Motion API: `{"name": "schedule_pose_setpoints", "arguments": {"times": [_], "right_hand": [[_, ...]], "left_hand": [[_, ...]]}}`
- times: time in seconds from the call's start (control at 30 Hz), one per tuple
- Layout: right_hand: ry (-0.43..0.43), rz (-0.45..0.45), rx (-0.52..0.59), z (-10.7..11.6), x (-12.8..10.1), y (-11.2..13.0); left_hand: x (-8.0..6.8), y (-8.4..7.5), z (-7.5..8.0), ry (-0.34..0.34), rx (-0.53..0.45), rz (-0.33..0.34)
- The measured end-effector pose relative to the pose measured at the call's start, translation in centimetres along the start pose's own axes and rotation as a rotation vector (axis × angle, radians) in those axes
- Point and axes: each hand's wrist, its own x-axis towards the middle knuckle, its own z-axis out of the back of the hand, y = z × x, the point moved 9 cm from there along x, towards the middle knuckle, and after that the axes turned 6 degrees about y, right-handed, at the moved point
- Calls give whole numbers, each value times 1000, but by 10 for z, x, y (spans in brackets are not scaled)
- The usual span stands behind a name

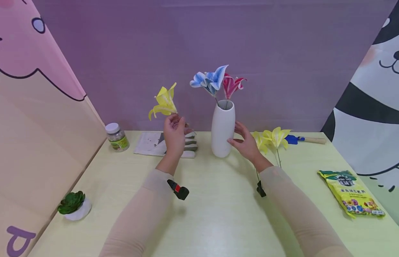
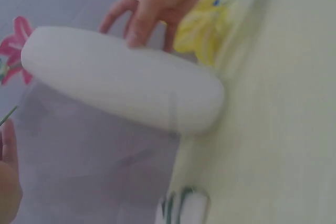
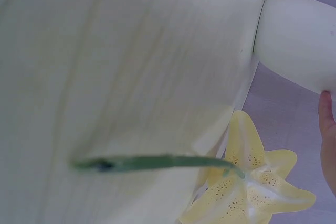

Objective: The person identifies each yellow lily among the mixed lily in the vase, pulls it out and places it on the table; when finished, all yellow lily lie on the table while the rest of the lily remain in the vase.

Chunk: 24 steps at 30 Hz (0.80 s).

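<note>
A yellow artificial lily (image 1: 165, 101) stands upright in my left hand (image 1: 175, 134), whose thumb and fingers pinch its stem just below the bloom. To its right is a tall white vase (image 1: 222, 132) on the table. A blue lily (image 1: 212, 79) and a pink lily (image 1: 232, 85) rise from its mouth. My right hand (image 1: 245, 144) holds the vase by its right side, thumb in front and fingers farther back. In the left wrist view, those fingers meet the wall of the vase (image 2: 121, 80). More yellow lilies (image 1: 276, 137) lie beside my right wrist.
White-and-grey gloves (image 1: 148, 143) lie behind my left hand. At the back left stands a lidded jar (image 1: 118, 139), with a potted succulent (image 1: 74, 205) nearer the front. A blue trowel (image 1: 292, 139) and a yellow-green packet (image 1: 352, 194) lie on the right. A purple backdrop (image 1: 122, 53) borders the table's back.
</note>
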Motion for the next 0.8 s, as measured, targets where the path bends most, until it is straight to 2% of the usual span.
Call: {"name": "schedule_pose_setpoints", "arguments": {"times": [0.17, 0.4, 0.53, 0.7, 0.8], "right_hand": [[6, 15, 2, 1, 2, 0], [1, 12, -3, 2, 2, 1], [1, 24, 4, 2, 2, -1], [-6, 23, -9, 4, 6, -21], [-12, 35, -22, 4, 8, -27]], "left_hand": [[-17, 8, 20, 87, 87, 112], [-41, 30, 43, 173, 252, 262], [-53, 40, 50, 231, 358, 332], [-64, 52, 55, 298, 464, 411], [-68, 60, 58, 316, 509, 455]]}}
